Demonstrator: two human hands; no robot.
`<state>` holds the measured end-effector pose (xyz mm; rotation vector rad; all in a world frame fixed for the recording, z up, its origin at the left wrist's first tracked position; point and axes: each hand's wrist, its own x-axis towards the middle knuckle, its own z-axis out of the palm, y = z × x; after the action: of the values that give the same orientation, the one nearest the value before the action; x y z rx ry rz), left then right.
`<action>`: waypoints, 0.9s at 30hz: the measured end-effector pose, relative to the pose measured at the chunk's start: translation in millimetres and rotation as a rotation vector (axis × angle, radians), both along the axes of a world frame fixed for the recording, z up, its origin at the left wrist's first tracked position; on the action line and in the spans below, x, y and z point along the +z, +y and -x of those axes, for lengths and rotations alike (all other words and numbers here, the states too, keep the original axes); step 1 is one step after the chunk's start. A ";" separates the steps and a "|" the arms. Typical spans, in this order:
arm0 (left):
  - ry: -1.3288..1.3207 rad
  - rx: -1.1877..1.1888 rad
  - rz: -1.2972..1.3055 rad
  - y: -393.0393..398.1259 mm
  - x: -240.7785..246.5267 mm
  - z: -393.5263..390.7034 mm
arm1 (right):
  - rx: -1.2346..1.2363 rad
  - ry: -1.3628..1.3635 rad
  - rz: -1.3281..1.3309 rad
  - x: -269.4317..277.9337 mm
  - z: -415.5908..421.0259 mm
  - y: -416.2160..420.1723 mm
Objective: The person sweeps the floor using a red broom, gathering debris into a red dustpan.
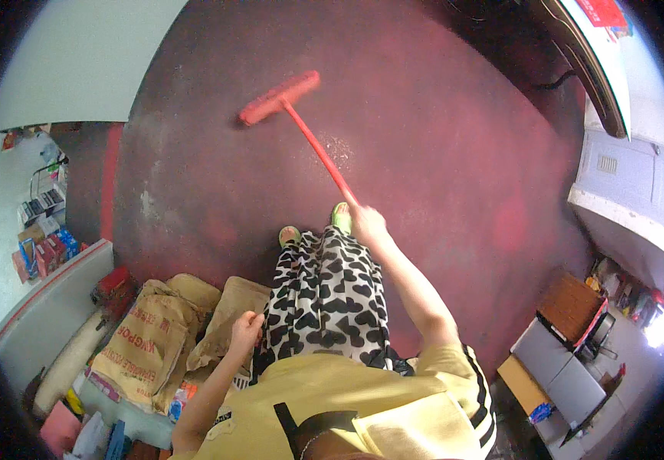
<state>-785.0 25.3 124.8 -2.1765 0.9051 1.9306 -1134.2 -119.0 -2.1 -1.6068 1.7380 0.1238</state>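
Note:
My right hand grips the end of a red long-handled broom that reaches forward and to the left. Its wide head rests at the reddish floor, slightly blurred. Small pale crumbs lie scattered on the floor beside the handle. My left hand hangs near my left thigh with its fingers curled; nothing can be seen in it. Below me are patterned black-and-white trousers and green slippers.
Brown printed sacks lie close on my left, beside a low white partition. Stacked boxes stand beyond it. On the right are a white cabinet and a brown wooden-topped piece. A large white panel fills the upper left.

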 end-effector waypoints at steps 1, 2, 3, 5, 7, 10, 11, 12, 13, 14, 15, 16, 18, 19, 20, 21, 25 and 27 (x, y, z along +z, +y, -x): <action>0.024 0.054 -0.028 -5.4 -6.5 6.2 | 0.052 0.080 -0.058 -17.8 -20.4 -36.4; 0.047 0.065 -0.071 -13.3 -5.5 8.8 | 0.037 0.092 0.016 -49.5 -33.0 -61.6; 0.042 0.053 -0.032 -10.5 -4.6 4.2 | -0.007 0.074 0.083 -62.3 -46.4 -81.7; 0.043 0.043 0.063 -8.5 -7.3 -2.7 | -0.002 0.121 0.031 -99.2 -55.9 -78.3; 0.005 0.020 0.039 4.9 2.3 -17.6 | 0.033 0.103 -0.079 -83.3 -54.1 -28.0; -0.009 -0.031 0.017 32.7 5.6 -42.2 | -0.052 0.158 -0.346 -5.5 -22.2 48.1; -0.028 -0.078 0.064 35.4 4.9 -42.0 | -0.026 0.180 -0.386 18.0 -10.0 62.9; -0.052 -0.125 0.108 44.9 4.3 -41.6 | -0.031 0.182 -0.374 25.1 4.0 70.1; -0.082 -0.175 0.146 56.0 3.9 -42.2 | -0.036 0.179 -0.367 31.1 9.8 74.4; -0.088 -0.216 0.155 65.4 1.5 -40.3 | 0.019 0.202 -0.340 34.7 11.5 71.3; -0.055 -0.232 0.149 85.2 -8.2 -48.3 | 0.077 0.229 -0.319 45.0 10.0 64.4; -0.008 -0.258 0.158 95.2 -34.1 -51.7 | 0.058 0.209 -0.223 49.1 7.5 48.7; -0.029 -0.338 0.126 118.4 -43.3 -50.0 | 0.108 0.147 -0.139 17.2 -16.0 -11.7; -0.030 -0.346 0.091 114.4 -44.2 -44.5 | 0.106 0.131 -0.045 5.6 -31.8 -45.8; -0.024 -0.370 0.054 107.0 -38.8 -40.7 | 0.091 0.107 0.010 -32.5 -39.1 -78.5; -0.022 -0.388 0.010 102.5 -33.8 -36.8 | 0.058 0.098 -0.017 -47.4 -53.3 -115.5; -0.024 -0.321 0.044 103.3 -21.5 -19.9 | 0.029 0.122 -0.091 -115.4 -48.6 -117.6; -0.002 -0.394 0.039 116.1 -23.2 -13.6 | 0.098 0.053 -0.007 -98.1 -17.8 -44.6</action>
<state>-771.4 141.4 101.6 -1.8400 1.2677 1.7311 -1116.4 -163.6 -100.2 -1.6981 1.6971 0.2210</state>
